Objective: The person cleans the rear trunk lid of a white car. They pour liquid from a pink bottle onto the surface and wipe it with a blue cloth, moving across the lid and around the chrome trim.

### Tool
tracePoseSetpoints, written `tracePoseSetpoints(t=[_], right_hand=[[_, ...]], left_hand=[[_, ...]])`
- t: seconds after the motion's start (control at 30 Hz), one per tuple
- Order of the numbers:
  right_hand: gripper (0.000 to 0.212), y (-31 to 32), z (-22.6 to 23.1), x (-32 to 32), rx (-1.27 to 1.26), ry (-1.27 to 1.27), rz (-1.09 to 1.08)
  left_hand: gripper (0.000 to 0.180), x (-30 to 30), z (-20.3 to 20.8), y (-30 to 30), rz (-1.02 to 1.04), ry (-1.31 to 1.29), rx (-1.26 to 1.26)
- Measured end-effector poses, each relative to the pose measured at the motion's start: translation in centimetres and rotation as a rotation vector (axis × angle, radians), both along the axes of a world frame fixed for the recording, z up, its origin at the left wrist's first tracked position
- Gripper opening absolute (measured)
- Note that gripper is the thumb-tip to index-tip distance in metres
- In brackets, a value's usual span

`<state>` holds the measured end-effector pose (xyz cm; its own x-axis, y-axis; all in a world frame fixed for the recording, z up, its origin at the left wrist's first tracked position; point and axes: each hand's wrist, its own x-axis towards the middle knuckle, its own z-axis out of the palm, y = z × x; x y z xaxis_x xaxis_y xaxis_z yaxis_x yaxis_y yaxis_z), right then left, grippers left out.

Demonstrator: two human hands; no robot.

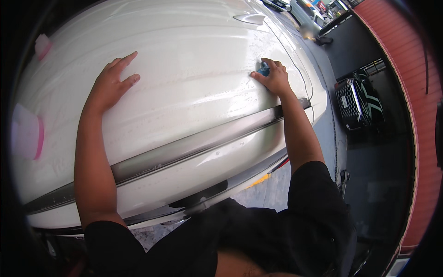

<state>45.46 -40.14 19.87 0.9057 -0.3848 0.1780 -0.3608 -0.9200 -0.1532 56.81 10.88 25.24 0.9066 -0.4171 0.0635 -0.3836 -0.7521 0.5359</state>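
Beneath both hands spreads the wet white roof (184, 60) of a car, dotted with water drops. My right hand (275, 78) is closed over a small blue lump (264, 69) and presses it against the roof near the rear edge; its exact kind is partly hidden by the fingers. Further left, my left hand (110, 85) is held open over the roof, thumb and fingers apart, with nothing in it. I cannot tell whether its fingertips touch the surface. Between my arms runs a dark grey roof rail (198, 145).
Two whitish containers with pink edges, a larger one (27, 131) and a smaller one (43, 46), are on the far left. A fin antenna (250, 18) rises from the roof. A dark car (359, 102) stands to the right beside a red corrugated wall (427, 115).
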Motion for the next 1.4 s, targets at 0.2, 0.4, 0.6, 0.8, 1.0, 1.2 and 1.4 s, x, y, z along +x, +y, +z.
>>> tracePoseSetpoints(t=[0.2,0.4,0.6,0.8,1.0,1.2,1.4], right_hand=[[0.089,-2.2,0.1,2.3,-0.057,0.038,-0.237],[0.091,-2.5,1.4,3.1,0.017,0.018,-0.189],[0.057,1.2,1.5,2.6,-0.186,-0.248,-0.130],[0.052,1.0,-0.5,4.4,-0.301,-0.111,-0.073],[0.060,-0.8,1.2,5.2,-0.121,0.087,-0.077],[0.063,5.9,1.3,14.2,-0.030,0.034,-0.127],[0.049,42.7,3.6,19.7,0.207,0.061,0.449]], left_hand=[[0.064,-0.1,0.1,0.2,-0.054,0.027,-0.011],[0.062,0.0,-1.3,0.6,-0.051,-0.076,-0.040],[0.060,-0.3,0.1,0.6,-0.107,-0.052,-0.056],[0.056,0.8,0.1,2.3,-0.012,-0.193,-0.107],[0.058,0.3,2.2,8.4,0.149,-0.181,-0.036],[0.056,2.1,1.2,15.0,0.394,-0.300,-0.021],[0.053,1.0,1.4,12.6,0.306,-0.249,-0.018]])
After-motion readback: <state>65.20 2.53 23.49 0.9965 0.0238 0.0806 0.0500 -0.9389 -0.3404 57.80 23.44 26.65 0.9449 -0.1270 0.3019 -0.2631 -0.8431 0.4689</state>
